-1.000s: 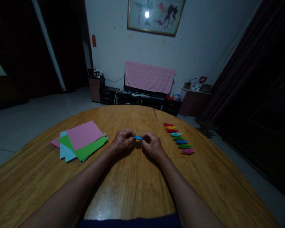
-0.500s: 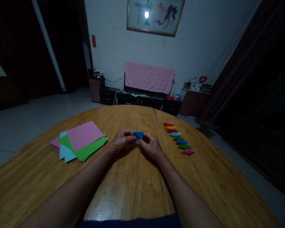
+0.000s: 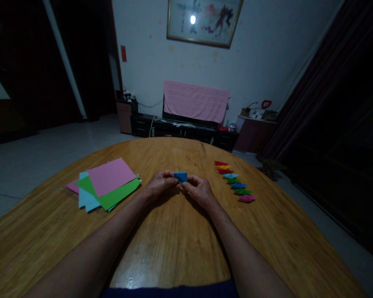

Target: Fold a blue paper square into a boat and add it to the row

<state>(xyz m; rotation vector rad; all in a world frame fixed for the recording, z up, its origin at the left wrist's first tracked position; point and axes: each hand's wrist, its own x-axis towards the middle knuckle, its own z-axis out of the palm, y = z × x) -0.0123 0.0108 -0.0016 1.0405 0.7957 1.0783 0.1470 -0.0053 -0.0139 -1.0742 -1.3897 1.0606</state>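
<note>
A small folded piece of blue paper (image 3: 180,177) is held up between my two hands over the middle of the table. My left hand (image 3: 160,183) pinches its left side, thumb in front. From the right, my right hand (image 3: 199,189) grips its lower right edge between thumb and fingers. The fingertips behind the paper are hidden. To the right lies a slanting row of several small folded paper boats in red, yellow, light blue, green, blue and pink, among them a pink boat (image 3: 246,198) at the near end.
Loose sheets lie at the left, with a pink sheet (image 3: 112,176) over a green sheet (image 3: 121,194) and light blue ones. The round wooden table (image 3: 174,244) has its far edge before a low black cabinet (image 3: 186,131). A pink cloth (image 3: 195,101) drapes a screen.
The front of the blue paper looks flatter, and the diagonal fold line seen before hardly shows now. Both hands stay nearly in place.
</note>
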